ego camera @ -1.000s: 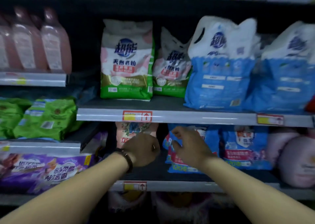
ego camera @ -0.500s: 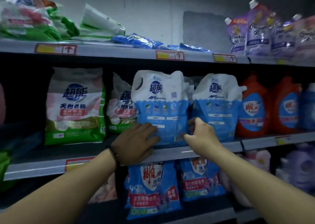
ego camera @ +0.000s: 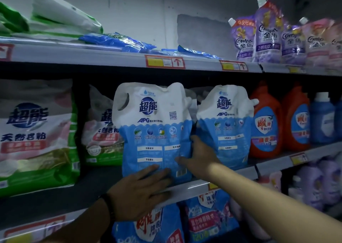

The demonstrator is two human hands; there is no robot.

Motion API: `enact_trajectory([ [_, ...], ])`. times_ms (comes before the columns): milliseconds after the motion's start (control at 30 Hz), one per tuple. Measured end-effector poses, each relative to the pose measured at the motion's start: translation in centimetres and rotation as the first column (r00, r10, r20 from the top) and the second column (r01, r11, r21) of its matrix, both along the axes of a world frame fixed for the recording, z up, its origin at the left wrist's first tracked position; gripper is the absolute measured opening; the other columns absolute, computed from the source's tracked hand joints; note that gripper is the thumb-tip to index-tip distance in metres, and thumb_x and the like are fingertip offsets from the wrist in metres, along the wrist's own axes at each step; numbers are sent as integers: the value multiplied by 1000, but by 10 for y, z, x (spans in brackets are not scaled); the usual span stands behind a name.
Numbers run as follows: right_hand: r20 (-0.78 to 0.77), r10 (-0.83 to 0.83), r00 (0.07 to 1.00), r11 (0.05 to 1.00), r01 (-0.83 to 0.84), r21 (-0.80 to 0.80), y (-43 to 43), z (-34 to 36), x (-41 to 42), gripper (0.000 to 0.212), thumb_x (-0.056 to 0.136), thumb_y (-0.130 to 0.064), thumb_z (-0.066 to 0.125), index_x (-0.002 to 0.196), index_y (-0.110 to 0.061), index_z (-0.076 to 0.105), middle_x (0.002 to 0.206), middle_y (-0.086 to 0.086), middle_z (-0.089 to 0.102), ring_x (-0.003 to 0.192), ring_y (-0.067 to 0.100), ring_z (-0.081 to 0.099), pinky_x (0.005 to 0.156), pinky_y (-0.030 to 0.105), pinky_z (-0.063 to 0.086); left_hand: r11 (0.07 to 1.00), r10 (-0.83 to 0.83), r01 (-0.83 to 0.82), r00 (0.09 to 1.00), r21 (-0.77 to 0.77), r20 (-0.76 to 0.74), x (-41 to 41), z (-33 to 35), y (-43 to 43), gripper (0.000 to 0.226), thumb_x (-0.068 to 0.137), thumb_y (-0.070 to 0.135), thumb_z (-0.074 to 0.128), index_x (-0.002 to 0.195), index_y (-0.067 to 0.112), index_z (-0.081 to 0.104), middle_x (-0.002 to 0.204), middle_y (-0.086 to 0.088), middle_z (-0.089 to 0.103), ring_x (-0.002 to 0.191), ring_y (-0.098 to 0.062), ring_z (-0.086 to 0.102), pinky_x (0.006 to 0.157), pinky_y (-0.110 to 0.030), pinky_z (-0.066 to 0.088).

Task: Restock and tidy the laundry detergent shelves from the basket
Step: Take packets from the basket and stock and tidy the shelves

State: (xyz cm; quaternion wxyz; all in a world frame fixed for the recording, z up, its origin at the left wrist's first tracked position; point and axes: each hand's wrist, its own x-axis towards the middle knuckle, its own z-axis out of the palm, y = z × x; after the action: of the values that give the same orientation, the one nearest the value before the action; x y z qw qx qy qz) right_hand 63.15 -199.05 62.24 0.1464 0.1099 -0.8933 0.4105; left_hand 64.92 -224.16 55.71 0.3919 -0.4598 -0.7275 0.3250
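Your left hand (ego camera: 140, 192) flat, fingers straight on base of blue-white pouch (ego camera: 153, 124), your right hand (ego camera: 200, 155) pinching its right edge

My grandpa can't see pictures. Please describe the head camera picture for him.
A blue-and-white detergent pouch stands on a shelf; the left hand lies flat on its lower front, the right hand grips its right edge. A matching pouch and orange bottles stand to its right.

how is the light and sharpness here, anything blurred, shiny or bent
Head view: dim, bluish light overall; the middle pouch is lit best, its print legible; the left hand and the bags below look soft; the top shelf edge bows from the wide lens; small glare on the blue packets up there.
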Motion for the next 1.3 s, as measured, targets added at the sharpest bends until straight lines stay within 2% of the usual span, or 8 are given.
enact_trajectory([
  [200, -95, 28, 995, 999, -25, 34, -10, -1, -10, 84, 54, -71, 76, 126, -35, 54, 118, -11, 72, 106, 18, 72, 90, 45, 62, 993, -5, 0, 999, -114, -39, -5, -1, 4, 30, 107, 38, 50, 133, 35, 63, 155, -1, 56, 151, -33, 46, 127, -51, 20],
  [467, -177, 106, 978, 992, -93, 82, -85, 1, -2, 59, 71, -60, 82, 116, -32, 56, 111, -7, 73, 101, 19, 70, 89, 43, 60, 999, -46, 46, 999, 13, 8, -5, -5, 3, 48, 114, 30, 25, 120, 33, 73, 138, -7, 70, 128, -32, 65, 117, -50, 35],
  [567, -181, 139, 974, 989, -127, 80, -108, 0, -6, 55, 80, -47, 86, 123, -28, 57, 115, -4, 73, 105, 20, 69, 88, 38, 58, 999, 15, -17, 998, 31, 60, -8, -8, -1, 33, 104, 38, 51, 129, 36, 72, 137, -1, 71, 125, -27, 64, 111, -47, 39],
  [667, -178, 140, 974, 988, -127, 85, -126, -2, -9, 59, 80, -49, 85, 126, -28, 56, 116, 0, 72, 107, 23, 68, 89, 41, 58, 992, 126, -129, 975, 6, 183, -10, -6, -4, 46, 87, 50, 69, 132, 40, 70, 134, 7, 71, 126, -22, 57, 108, -43, 37],
  [833, -132, 200, 971, 977, -188, 97, -117, 1, -9, 69, 89, -49, 79, 145, -24, 49, 133, 3, 65, 123, 22, 61, 99, 33, 53, 988, 94, -119, 967, 95, 235, -10, -8, -2, 46, 90, 49, 65, 134, 37, 68, 138, 5, 69, 126, -22, 63, 107, -41, 53],
  [1000, -516, -304, 801, 953, 252, -170, -49, 11, -3, 49, 89, -42, 77, 127, -21, 55, 125, 1, 54, 117, 22, 51, 100, 40, 49, 988, 29, -59, 978, 140, 207, -12, -7, 1, 41, 94, 49, 61, 133, 35, 66, 141, 0, 66, 123, -27, 66, 103, -41, 47],
  [1100, -468, -615, 635, 782, 569, -254, -6, 19, -8, 64, 80, -48, 85, 125, -18, 52, 128, 9, 51, 118, 31, 50, 97, 46, 46, 990, 40, -67, 976, 124, 212, -14, -7, -1, 47, 92, 52, 61, 135, 36, 65, 138, 1, 67, 119, -27, 67, 104, -41, 39],
  [1300, -372, -632, 680, 744, 667, -44, 28, 9, -22, 81, 74, -61, 86, 127, -14, 45, 134, 16, 46, 122, 37, 48, 96, 50, 51, 986, 32, -68, 973, 155, 227, -13, -6, -2, 47, 99, 57, 55, 137, 33, 66, 141, 0, 67, 119, -27, 66, 104, -41, 36],
])
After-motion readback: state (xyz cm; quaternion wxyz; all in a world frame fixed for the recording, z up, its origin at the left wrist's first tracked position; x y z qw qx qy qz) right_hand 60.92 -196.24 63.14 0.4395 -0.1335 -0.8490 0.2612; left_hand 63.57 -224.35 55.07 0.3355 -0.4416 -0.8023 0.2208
